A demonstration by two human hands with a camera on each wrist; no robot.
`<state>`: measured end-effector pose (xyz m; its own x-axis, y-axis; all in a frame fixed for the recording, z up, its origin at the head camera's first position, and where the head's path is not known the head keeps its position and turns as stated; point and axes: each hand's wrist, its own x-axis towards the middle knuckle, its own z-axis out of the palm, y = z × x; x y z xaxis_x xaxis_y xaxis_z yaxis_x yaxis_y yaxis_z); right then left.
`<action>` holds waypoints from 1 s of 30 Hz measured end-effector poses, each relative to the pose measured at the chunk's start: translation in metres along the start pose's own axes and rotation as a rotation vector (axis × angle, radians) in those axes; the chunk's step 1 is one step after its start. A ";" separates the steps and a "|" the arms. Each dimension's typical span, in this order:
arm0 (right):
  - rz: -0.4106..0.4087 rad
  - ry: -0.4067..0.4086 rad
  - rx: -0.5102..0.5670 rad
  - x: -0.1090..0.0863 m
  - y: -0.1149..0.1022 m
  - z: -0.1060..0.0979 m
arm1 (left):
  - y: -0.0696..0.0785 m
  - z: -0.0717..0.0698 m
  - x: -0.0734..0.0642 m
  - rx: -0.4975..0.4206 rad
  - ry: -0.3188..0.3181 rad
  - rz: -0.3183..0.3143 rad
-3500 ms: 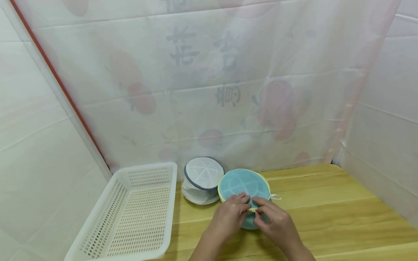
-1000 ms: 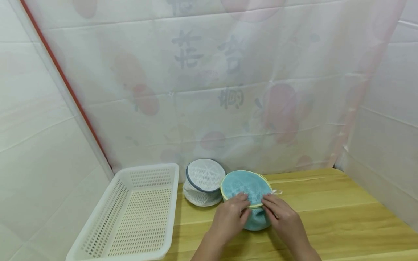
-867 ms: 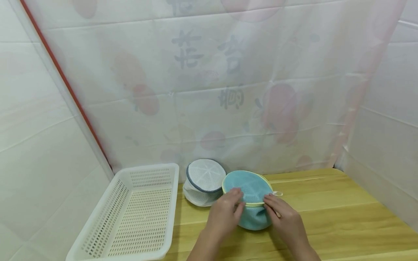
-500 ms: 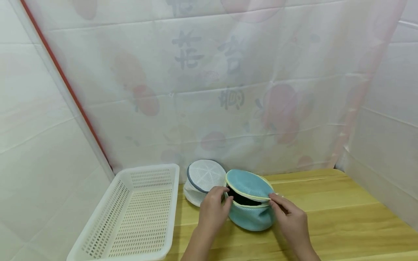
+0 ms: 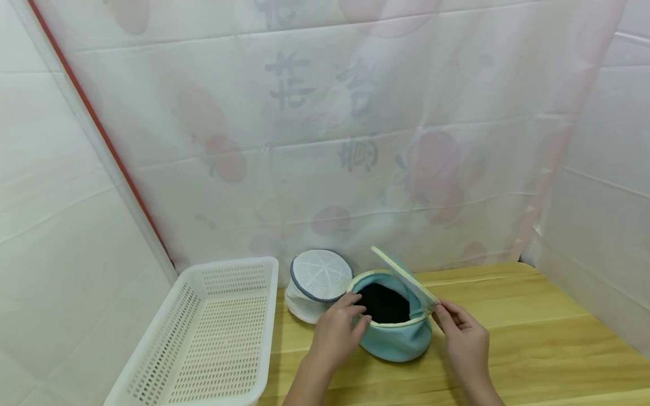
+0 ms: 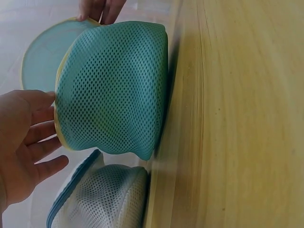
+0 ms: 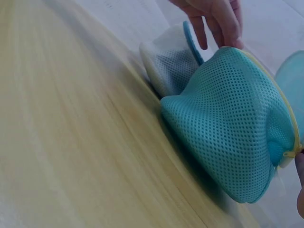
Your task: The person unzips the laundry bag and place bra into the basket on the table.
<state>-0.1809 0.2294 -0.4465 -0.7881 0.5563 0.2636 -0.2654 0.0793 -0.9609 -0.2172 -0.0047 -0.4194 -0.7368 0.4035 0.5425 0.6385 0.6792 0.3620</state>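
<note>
A teal mesh laundry bag (image 5: 396,342) with yellow trim stands on the table, its round lid (image 5: 404,276) tilted up to the right. Black cloth-like material (image 5: 383,304) shows inside. My left hand (image 5: 335,331) is at the bag's left rim; in the left wrist view its thumb touches the yellow edge (image 6: 58,118) and the other fingers spread loosely. With thumb and fingers, my right hand (image 5: 464,335) pinches the lid's edge at the right. In the right wrist view a yellow zipper pull (image 7: 289,153) sits right at my right fingertips.
A white mesh laundry bag (image 5: 322,273) with dark blue trim stands just behind and left of the teal one. Farther left is a white slotted plastic basket (image 5: 270,332). A printed white sheet (image 5: 304,186) hangs behind the wooden table (image 5: 533,327).
The teal bag's lid, lying flat on top earlier, has opened and swung up to the right, uncovering the black contents. My left hand moved left along the rim; my right hand shifted right.
</note>
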 end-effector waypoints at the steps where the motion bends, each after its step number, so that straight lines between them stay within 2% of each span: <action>1: 0.040 0.007 0.070 0.001 0.000 0.000 | 0.000 0.000 0.000 0.002 -0.008 0.001; 4: 0.131 0.038 0.260 0.004 0.001 -0.001 | 0.001 0.000 0.001 0.006 -0.034 0.000; 9: 0.267 0.064 0.453 0.010 0.003 -0.002 | 0.001 0.001 0.001 0.018 -0.052 0.000; 12: 0.328 0.036 0.537 0.013 0.007 -0.007 | 0.000 0.001 0.000 0.026 -0.047 0.009; 17: 0.333 -0.081 0.661 0.017 0.020 -0.016 | 0.003 0.003 0.000 0.023 -0.063 0.004; 19: 0.374 -0.121 0.659 0.019 0.023 -0.019 | 0.004 0.004 -0.001 0.018 -0.077 -0.001; 24: 0.552 -0.181 0.546 0.022 0.026 -0.026 | 0.007 0.005 -0.001 0.012 -0.094 -0.007; 27: 0.602 -0.224 0.477 0.025 0.029 -0.028 | 0.008 0.005 -0.001 0.014 -0.095 -0.007; 30: 0.607 -0.249 0.369 0.025 0.034 -0.027 | 0.009 0.005 -0.001 0.028 -0.085 0.005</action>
<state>-0.1948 0.2690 -0.4750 -0.9459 0.2070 -0.2499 0.1213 -0.4887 -0.8640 -0.2123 0.0042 -0.4208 -0.7504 0.4572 0.4774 0.6369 0.6932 0.3373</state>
